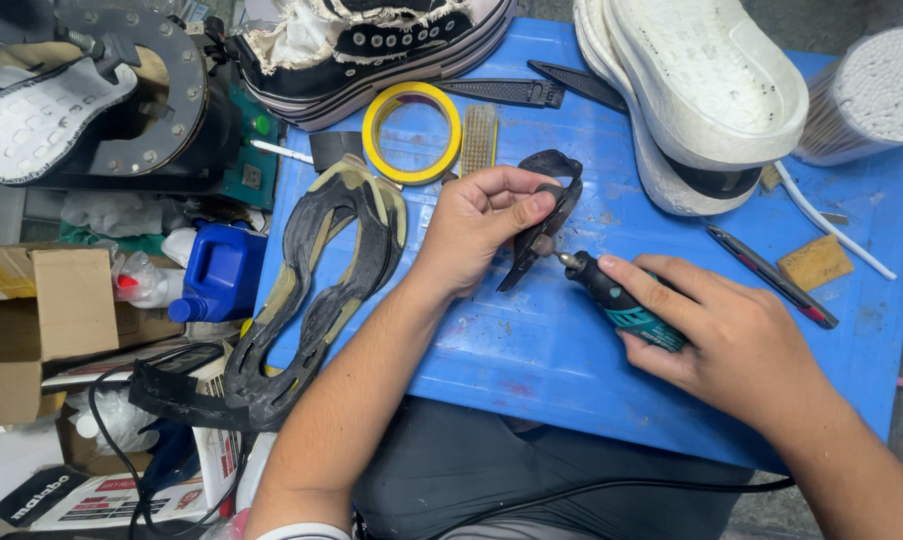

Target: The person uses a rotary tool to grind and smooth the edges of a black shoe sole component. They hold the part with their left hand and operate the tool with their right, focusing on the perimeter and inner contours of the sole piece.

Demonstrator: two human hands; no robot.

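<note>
Shoe-repair workshop, small and crowded. Scuffed blue table (572, 350) carries detached white soles (702, 90), a worn black outsole (312, 300) peeled from its shoe, a frayed black-and-white sneaker (372, 40), a roll of yellow tape (412, 132), a small wire brush (480, 140) and a sanding block (815, 262). Sole press (92, 100) stands at upper left. Blue solvent-type jug (217, 272), cardboard boxes (42, 320) and cables clutter the side.
</note>
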